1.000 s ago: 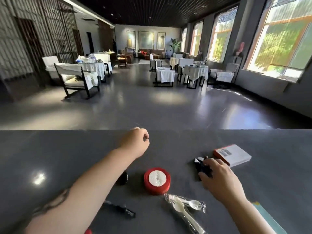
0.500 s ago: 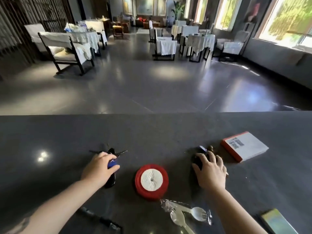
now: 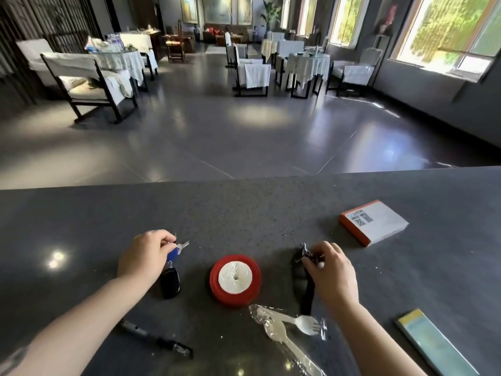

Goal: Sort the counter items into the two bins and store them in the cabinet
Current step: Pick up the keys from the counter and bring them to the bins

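Left hand (image 3: 145, 256) pinches the key bunch (image 3: 173, 260) left of centre, fob hanging below its fingers; right hand (image 3: 332, 270) grips a black strap (image 3: 307, 291) trailing beneath.

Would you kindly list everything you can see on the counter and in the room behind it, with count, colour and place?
counter: one, dark grey speckled, across the foreground
key bunch: one, blue tag, black fob, silver keys, left of centre
ribbon spool: one, red with white core, centre
black strap item: one, black with metal clip, right of the spool; what it is, unclear
wrapped cutlery: one clear pack, white plastic, front centre
marker pen: one, black, front left
flat box: one, white and orange, far right
booklet: one, yellow and pale blue, front right edge
dining tables and chairs: several, white covers, room behind
left hand: grip pinches the key bunch
right hand: grip on the strap's clip end
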Available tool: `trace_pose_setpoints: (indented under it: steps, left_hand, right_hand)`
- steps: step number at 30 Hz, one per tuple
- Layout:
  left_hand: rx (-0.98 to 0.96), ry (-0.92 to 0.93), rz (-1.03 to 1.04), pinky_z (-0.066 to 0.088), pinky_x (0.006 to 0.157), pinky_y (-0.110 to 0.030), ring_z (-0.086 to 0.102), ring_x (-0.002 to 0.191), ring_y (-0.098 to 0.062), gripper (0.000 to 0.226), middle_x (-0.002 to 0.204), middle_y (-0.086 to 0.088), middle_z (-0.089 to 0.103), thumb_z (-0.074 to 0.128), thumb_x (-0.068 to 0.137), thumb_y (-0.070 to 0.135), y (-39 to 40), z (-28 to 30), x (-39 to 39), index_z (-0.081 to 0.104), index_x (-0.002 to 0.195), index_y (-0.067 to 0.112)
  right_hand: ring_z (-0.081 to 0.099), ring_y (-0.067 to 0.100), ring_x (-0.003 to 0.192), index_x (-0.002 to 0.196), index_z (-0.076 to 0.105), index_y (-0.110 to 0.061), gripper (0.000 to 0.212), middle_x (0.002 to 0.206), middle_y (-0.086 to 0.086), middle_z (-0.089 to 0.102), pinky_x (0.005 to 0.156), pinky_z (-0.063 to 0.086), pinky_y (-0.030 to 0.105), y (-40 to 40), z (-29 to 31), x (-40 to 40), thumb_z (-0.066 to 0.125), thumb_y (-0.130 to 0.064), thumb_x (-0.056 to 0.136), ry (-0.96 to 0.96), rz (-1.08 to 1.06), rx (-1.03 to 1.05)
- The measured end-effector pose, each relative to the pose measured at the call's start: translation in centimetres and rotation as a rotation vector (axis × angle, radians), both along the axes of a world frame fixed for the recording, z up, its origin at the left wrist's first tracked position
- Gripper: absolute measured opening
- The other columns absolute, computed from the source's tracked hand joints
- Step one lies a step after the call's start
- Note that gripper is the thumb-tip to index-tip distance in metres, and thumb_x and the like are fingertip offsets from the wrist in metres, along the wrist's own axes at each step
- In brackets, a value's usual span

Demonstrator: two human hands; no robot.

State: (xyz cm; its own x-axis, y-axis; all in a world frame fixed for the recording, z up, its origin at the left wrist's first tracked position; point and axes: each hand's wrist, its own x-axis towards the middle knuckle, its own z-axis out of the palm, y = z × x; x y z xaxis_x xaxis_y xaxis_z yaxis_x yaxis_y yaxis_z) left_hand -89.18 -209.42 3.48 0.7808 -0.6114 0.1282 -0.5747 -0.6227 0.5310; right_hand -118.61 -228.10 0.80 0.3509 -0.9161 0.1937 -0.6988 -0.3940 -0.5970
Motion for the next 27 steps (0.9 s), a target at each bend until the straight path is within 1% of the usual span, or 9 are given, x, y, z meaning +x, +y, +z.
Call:
trace_pose_setpoints:
  steps: [4, 9, 13, 15, 16, 18, 20, 23, 27]
  left_hand:
    - [-0.087, -0.086, -0.007, 0.046, 0.071, -0.028, 0.066, 0.084, -0.026, 0.008, 0.087, -0.005, 0.075, 0.076, 0.078, 0.012, 0.5, 2.9, -0.6, 0.077, 0.085, 0.014]
    - [-0.344, -0.086, -0.035, 0.041, 0.069, -0.026, 0.067, 0.077, -0.027, 0.008, 0.08, -0.011, 0.073, 0.073, 0.076, -0.001, 1.4, 8.0, -3.0, 0.076, 0.083, 0.003]
    - [-0.503, -0.216, -0.051, 0.04, 0.061, -0.016, 0.062, 0.065, -0.017, 0.006, 0.071, -0.003, 0.069, 0.075, 0.076, 0.003, 2.4, 13.7, -7.3, 0.075, 0.08, 0.007]
    - [-0.533, -0.309, -0.026, 0.04, 0.06, -0.018, 0.06, 0.063, -0.013, 0.006, 0.07, -0.001, 0.07, 0.077, 0.074, 0.008, 3.2, 15.9, -10.1, 0.076, 0.079, 0.01]
    - [-0.539, -0.324, -0.013, 0.04, 0.06, -0.018, 0.06, 0.063, -0.013, 0.006, 0.071, -0.001, 0.071, 0.077, 0.074, 0.009, 3.7, 16.8, -11.4, 0.076, 0.08, 0.011]
    - [-0.547, -0.307, 0.018, 0.04, 0.058, -0.011, 0.06, 0.062, -0.01, 0.006, 0.071, 0.001, 0.07, 0.078, 0.075, 0.012, 4.9, 17.7, -14.0, 0.076, 0.08, 0.013]
    - [-0.579, -0.243, 0.063, 0.04, 0.058, -0.004, 0.061, 0.063, -0.004, 0.005, 0.071, 0.004, 0.071, 0.077, 0.075, 0.013, 6.4, 17.8, -16.4, 0.076, 0.08, 0.016]
    - [-0.592, -0.225, 0.14, 0.041, 0.059, -0.003, 0.063, 0.063, 0.002, 0.007, 0.07, 0.01, 0.071, 0.078, 0.074, 0.016, 9.1, 17.0, -19.8, 0.075, 0.077, 0.021]
    - [-0.616, -0.16, 0.218, 0.045, 0.063, -0.006, 0.064, 0.07, 0.004, 0.012, 0.071, 0.015, 0.069, 0.077, 0.076, 0.015, 12.7, 15.5, -23.8, 0.07, 0.075, 0.025]
  right_hand:
    - [0.06, 0.022, 0.073, 0.079, 0.063, -0.017, 0.009, 0.083, -0.001, 0.064, 0.066, 0.046, 0.031, 1.1, 1.9, -0.7, 0.072, -0.018, 0.081, -0.09, -0.006, -0.04]
    - [0.058, 0.014, 0.069, 0.079, 0.063, -0.021, 0.008, 0.08, -0.006, 0.064, 0.062, 0.039, 0.026, 2.9, 6.0, -1.7, 0.07, -0.019, 0.083, -0.227, 0.024, -0.098]
    - [0.056, -0.001, 0.068, 0.077, 0.062, -0.025, 0.009, 0.078, -0.012, 0.063, 0.059, 0.036, 0.015, 4.3, 10.4, -2.5, 0.068, -0.025, 0.083, -0.35, 0.112, -0.117]
    - [0.056, -0.001, 0.069, 0.075, 0.061, -0.026, 0.01, 0.077, -0.014, 0.06, 0.06, 0.034, 0.01, 5.1, 12.5, -2.9, 0.068, -0.027, 0.082, -0.408, 0.154, -0.139]
    - [0.055, -0.002, 0.069, 0.074, 0.06, -0.027, 0.011, 0.076, -0.014, 0.06, 0.061, 0.034, 0.006, 5.4, 13.4, -3.2, 0.068, -0.028, 0.082, -0.427, 0.175, -0.166]
    - [0.055, -0.007, 0.07, 0.073, 0.06, -0.027, 0.013, 0.075, -0.014, 0.06, 0.063, 0.035, 0.003, 6.1, 14.8, -3.8, 0.069, -0.026, 0.082, -0.453, 0.226, -0.201]
    - [0.056, -0.006, 0.071, 0.073, 0.061, -0.026, 0.012, 0.075, -0.013, 0.061, 0.062, 0.037, 0.009, 6.7, 15.9, -4.5, 0.07, -0.026, 0.082, -0.458, 0.277, -0.215]
    - [0.056, 0.003, 0.071, 0.076, 0.061, -0.025, 0.012, 0.077, -0.012, 0.06, 0.063, 0.04, 0.027, 8.3, 16.6, -5.3, 0.069, -0.026, 0.084, -0.448, 0.382, -0.254]
    - [0.053, 0.01, 0.069, 0.078, 0.055, -0.023, 0.015, 0.079, -0.012, 0.056, 0.058, 0.043, 0.031, 11.7, 16.3, -6.1, 0.066, -0.028, 0.087, -0.434, 0.579, -0.301]
